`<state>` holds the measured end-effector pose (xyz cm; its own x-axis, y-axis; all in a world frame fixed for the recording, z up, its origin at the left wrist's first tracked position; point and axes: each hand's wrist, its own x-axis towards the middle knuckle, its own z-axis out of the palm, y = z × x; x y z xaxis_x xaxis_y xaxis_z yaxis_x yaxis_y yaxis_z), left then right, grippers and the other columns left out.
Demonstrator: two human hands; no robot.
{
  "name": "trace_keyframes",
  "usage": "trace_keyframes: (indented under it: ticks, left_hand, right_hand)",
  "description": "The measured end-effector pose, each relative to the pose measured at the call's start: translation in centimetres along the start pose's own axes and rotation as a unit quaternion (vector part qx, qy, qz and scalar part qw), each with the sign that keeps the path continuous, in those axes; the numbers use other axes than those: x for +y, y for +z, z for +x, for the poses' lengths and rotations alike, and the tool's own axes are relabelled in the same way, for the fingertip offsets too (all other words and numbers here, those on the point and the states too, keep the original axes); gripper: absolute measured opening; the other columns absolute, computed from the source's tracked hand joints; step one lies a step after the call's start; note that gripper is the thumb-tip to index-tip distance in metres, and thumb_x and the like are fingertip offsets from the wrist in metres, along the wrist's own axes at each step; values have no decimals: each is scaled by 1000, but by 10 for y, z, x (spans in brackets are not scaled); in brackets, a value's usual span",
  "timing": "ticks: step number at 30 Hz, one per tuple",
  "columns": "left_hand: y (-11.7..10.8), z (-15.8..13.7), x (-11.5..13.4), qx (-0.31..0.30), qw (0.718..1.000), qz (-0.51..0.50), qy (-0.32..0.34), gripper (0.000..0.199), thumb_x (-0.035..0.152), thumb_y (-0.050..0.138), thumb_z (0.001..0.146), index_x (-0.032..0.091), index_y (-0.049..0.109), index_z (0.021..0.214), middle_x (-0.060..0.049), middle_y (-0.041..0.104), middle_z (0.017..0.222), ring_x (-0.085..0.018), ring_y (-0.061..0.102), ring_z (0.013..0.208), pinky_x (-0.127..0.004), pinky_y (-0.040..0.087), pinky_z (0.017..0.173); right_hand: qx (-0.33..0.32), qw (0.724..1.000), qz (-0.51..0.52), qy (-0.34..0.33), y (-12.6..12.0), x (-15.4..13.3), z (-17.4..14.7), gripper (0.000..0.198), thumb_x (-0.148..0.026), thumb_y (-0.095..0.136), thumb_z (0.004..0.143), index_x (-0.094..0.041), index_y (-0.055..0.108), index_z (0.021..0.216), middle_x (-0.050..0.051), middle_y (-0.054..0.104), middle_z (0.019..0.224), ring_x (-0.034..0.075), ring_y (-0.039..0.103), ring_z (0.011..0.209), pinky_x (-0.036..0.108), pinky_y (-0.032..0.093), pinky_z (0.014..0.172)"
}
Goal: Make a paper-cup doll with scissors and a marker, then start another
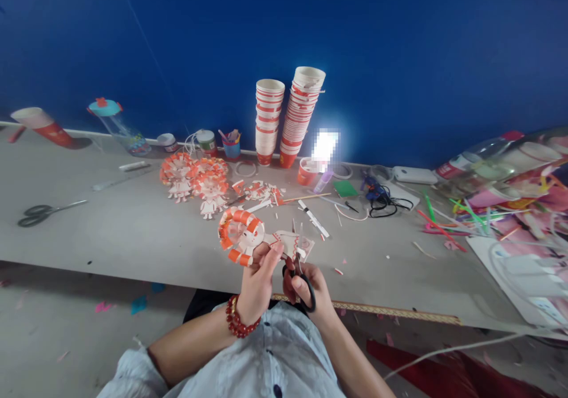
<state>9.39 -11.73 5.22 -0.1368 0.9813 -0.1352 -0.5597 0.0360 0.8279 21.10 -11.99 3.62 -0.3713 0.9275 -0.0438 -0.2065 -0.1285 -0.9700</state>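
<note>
My left hand (261, 274) pinches a paper doll cutout (252, 233) by its body, thumb on top. Curled orange-and-white paper strips ring the doll's head, which points left; its white dress has red zigzag lines. In my right hand (313, 288) is a pair of scissors (306, 282) with black handles, fingers through the loops. The blades reach up to the paper at the doll's lower end, and part of them is hidden behind it. Just left of the work, several finished-looking dolls (208, 179) with orange curled rims lie in a cluster.
Two tall stacks of paper cups (268, 120) stand against the blue wall. Paper scraps (264, 191), a marker (314, 219) and a glue gun (375, 188) lie behind my hands. Another pair of scissors (44, 212) rests far left. Straws and bottles (461, 161) crowd the right, beside a power strip (532, 274).
</note>
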Motion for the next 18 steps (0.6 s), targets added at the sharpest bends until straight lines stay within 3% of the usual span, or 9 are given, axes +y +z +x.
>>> trace_keyframes:
  ticks: [12,15,18]
  left_hand:
    - [3,-2,-1,66,997,37,6,29,39,70,78,17,60,63,1,56,63,-13,54,64,-24,47,67]
    - [5,-3,0,54,998,9,4,28,36,70,79,17,60,63,2,56,64,-12,54,67,-24,47,70]
    - [3,-3,0,19,1000,-10,1,21,37,68,81,17,67,74,-2,65,80,-16,60,83,-28,48,83]
  right_hand:
    - [4,999,-32,-8,2,-6,1,57,-71,63,74,-17,50,59,-2,47,44,8,36,38,22,25,40]
    - [0,1000,-29,-7,2,-8,0,58,-71,64,73,-17,50,58,-2,47,44,8,37,39,22,25,40]
    - [-8,1000,-25,-1,0,-9,-1,56,-70,65,72,-17,51,59,-3,46,44,8,36,38,21,25,40]
